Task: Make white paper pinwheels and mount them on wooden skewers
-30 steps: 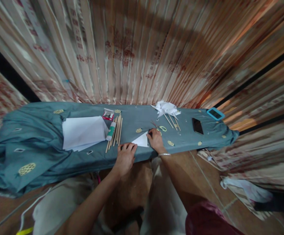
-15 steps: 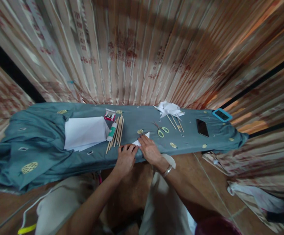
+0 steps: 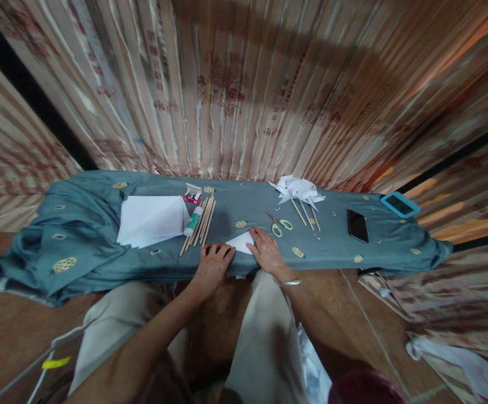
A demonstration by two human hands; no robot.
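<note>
A small white folded paper (image 3: 240,242), triangular in outline, lies near the front edge of the cloth-covered table between my hands. My left hand (image 3: 214,265) rests at its left corner, fingers side by side and laid down on the cloth and the paper's edge. On the other side, my right hand (image 3: 267,252) lies over the right end of the paper, fingers stretched out and thumb on the sheet. Just beyond my right hand are scissors (image 3: 278,223) with pale green handles. Several wooden sticks (image 3: 204,221) and a glue stick (image 3: 193,221) lie beyond my left hand.
A stack of white paper (image 3: 151,219) lies at the left. A small red-and-white box (image 3: 192,193) stands behind the sticks. White paper pinwheels (image 3: 297,189) on sticks lie at the back right. Further right are a black phone (image 3: 357,225) and a blue-framed device (image 3: 400,205).
My right hand has slid to the right across the folded paper, so more of its white face shows. My left hand stays at the left corner. The camera view has shifted slightly.
</note>
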